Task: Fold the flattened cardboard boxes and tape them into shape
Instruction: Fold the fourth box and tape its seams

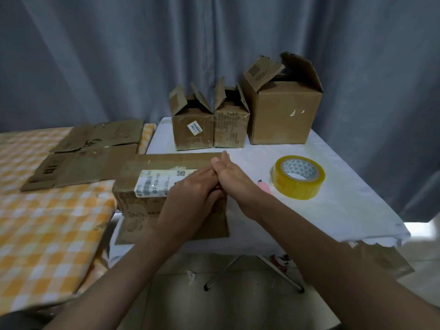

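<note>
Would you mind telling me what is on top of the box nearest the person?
A white shipping label lies across the box top. Both hands, left hand and right hand, meet over its right end, hiding that part.

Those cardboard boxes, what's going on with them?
A person is assembling them. Both hands, left and right, meet over a labelled box at the table's front. Three formed boxes stand open at the back. A tape roll lies to the right; flattened cardboard waits on the left.
</note>
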Motion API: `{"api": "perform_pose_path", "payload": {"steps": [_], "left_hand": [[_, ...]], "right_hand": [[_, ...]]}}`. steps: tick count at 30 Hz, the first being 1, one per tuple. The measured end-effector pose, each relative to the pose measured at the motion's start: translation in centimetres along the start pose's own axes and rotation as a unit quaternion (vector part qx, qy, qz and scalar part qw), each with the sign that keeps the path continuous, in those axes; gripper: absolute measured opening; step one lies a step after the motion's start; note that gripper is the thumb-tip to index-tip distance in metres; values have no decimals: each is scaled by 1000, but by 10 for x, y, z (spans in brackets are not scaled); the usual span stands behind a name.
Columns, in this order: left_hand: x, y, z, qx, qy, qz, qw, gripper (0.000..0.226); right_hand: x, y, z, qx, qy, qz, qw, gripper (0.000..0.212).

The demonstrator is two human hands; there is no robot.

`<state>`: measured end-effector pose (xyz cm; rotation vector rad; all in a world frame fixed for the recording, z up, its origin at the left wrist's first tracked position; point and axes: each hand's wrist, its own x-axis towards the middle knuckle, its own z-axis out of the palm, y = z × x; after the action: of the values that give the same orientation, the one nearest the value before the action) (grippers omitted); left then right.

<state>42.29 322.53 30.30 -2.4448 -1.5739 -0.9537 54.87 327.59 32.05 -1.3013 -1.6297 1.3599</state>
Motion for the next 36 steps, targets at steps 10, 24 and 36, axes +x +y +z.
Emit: {"api": "perform_pose_path", "payload": {"steps": [10,24,36], "left_hand": [[3,-32,-24,-76,-129,15,989,58],[1,-80,-76,8,-164,-199,966,60],[-3,-81,-87,72,-215,-162,961,105]], "right_hand": [[5,9,6,8,12,5,1000,66],[-15,-6,-28,-213,-11,-70,974,66],[19,4,-24,-70,143,-53,986,54]]}}
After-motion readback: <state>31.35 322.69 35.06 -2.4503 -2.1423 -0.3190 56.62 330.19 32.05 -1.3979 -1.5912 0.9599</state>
